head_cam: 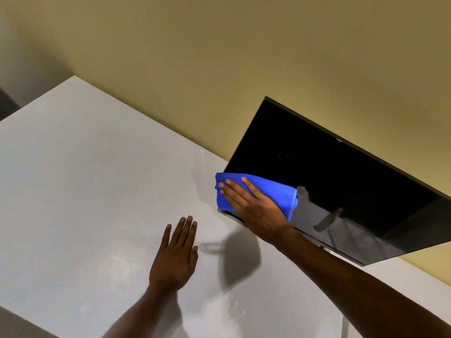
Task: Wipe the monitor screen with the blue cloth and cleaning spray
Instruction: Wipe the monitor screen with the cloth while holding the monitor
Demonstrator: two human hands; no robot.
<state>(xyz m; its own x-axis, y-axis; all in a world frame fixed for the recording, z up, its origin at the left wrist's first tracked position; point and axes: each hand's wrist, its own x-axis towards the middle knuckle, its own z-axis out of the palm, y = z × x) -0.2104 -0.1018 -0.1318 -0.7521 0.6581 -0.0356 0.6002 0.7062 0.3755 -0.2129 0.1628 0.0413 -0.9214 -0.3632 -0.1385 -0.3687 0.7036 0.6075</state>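
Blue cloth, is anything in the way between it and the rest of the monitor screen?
Nothing visible. The right hand presses the blue cloth flat on a corner of the monitor screen; the glass beyond it is bare. The left hand is aside, over the table.

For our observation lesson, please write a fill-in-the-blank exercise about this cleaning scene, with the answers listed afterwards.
1. The right hand presses a ____ cloth against the monitor.
2. The cloth covers the monitor's lower ____ corner.
3. The left hand, fingers straight, holds ____.
4. The table under both hands is ____.

Missing words: blue; left; nothing; white.
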